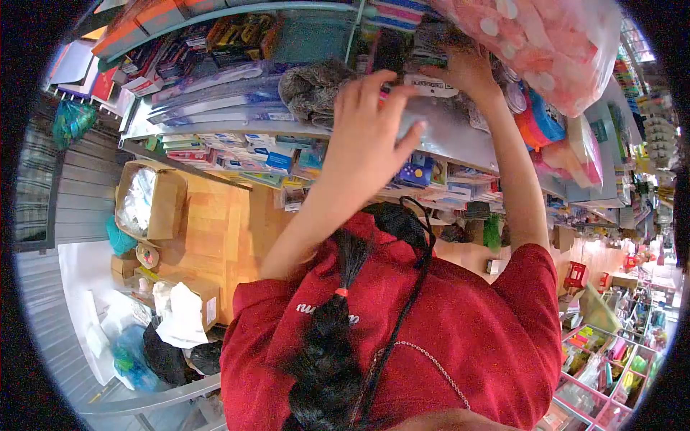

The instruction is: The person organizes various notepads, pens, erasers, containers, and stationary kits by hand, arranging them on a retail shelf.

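Overhead, both hands (374, 122) at shelf (460, 136)

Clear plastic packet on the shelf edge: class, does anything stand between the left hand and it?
Nothing visible does. The left hand lies against the clear plastic packet, fingers spread. The right hand rests just above it among the shelf's goods; the pink dotted plastic bag hangs off to the right.

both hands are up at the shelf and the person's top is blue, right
Not quite. The head view shows the left hand and right hand both up at the shelf, but the top is red, not blue.
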A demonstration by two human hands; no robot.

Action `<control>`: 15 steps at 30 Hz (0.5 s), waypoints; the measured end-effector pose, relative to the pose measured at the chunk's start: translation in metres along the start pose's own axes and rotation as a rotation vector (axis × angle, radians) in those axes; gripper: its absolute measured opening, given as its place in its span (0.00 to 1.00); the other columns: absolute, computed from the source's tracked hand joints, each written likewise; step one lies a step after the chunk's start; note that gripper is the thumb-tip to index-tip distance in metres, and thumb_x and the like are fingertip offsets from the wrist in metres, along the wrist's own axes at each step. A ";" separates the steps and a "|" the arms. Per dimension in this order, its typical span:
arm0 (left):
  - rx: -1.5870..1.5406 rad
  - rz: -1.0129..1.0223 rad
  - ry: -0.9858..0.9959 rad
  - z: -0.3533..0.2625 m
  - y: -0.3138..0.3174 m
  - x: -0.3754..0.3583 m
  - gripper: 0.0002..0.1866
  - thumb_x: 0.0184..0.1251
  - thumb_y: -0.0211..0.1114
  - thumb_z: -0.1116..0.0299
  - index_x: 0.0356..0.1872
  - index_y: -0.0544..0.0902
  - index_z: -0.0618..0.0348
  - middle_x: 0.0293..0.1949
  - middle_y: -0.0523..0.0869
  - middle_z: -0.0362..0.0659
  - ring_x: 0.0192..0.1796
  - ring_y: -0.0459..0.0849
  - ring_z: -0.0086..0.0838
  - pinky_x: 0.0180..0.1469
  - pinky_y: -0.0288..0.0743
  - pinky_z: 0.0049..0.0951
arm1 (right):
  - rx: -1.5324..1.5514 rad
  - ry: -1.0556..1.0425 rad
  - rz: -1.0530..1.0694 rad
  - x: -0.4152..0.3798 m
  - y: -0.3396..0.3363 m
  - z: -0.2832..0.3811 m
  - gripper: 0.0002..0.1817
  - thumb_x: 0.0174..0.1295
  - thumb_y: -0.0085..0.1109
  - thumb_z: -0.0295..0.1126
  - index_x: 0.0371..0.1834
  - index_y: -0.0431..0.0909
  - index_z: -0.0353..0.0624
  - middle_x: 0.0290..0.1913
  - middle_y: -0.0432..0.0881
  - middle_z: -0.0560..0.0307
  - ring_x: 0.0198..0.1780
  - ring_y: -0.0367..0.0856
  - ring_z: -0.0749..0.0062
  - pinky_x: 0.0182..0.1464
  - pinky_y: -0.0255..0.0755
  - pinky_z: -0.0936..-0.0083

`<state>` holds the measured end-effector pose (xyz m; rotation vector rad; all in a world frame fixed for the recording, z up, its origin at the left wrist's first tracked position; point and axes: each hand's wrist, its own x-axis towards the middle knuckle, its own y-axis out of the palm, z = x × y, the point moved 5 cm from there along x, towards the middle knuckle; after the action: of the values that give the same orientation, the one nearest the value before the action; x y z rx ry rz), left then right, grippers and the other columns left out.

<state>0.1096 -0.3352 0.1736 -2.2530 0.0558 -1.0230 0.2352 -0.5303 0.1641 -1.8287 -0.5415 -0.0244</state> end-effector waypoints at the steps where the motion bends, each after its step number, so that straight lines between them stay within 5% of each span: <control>1: 0.045 -0.019 0.023 0.005 0.001 0.004 0.19 0.53 0.64 0.62 0.46 0.75 0.55 0.51 0.71 0.51 0.54 0.68 0.48 0.58 0.61 0.46 | -0.021 0.003 -0.043 -0.002 0.000 -0.001 0.41 0.46 0.57 0.65 0.52 0.74 0.41 0.51 0.76 0.39 0.58 0.68 0.47 0.62 0.54 0.50; 3: 0.136 -0.014 0.040 0.013 0.004 0.012 0.18 0.53 0.65 0.61 0.45 0.77 0.54 0.50 0.73 0.50 0.54 0.69 0.46 0.58 0.61 0.46 | -0.063 0.004 -0.128 -0.006 0.001 0.000 0.43 0.47 0.54 0.67 0.57 0.71 0.42 0.56 0.72 0.40 0.63 0.63 0.45 0.66 0.49 0.49; 9: 0.299 0.031 0.095 0.031 0.019 0.031 0.19 0.57 0.61 0.54 0.48 0.77 0.51 0.50 0.75 0.50 0.54 0.73 0.47 0.57 0.64 0.45 | -0.118 0.046 0.101 -0.011 0.013 0.004 0.43 0.52 0.48 0.67 0.60 0.69 0.41 0.62 0.66 0.39 0.67 0.56 0.43 0.69 0.42 0.47; 15: 0.389 0.104 0.047 0.040 0.022 0.033 0.24 0.58 0.59 0.49 0.50 0.77 0.53 0.47 0.77 0.51 0.50 0.75 0.48 0.54 0.68 0.45 | 0.197 0.182 -0.070 -0.021 0.005 -0.019 0.35 0.65 0.35 0.57 0.64 0.63 0.39 0.64 0.63 0.39 0.67 0.57 0.47 0.68 0.49 0.54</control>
<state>0.1649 -0.3405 0.1630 -1.8550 -0.0053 -0.9406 0.2232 -0.5561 0.1601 -1.5965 -0.4624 -0.1777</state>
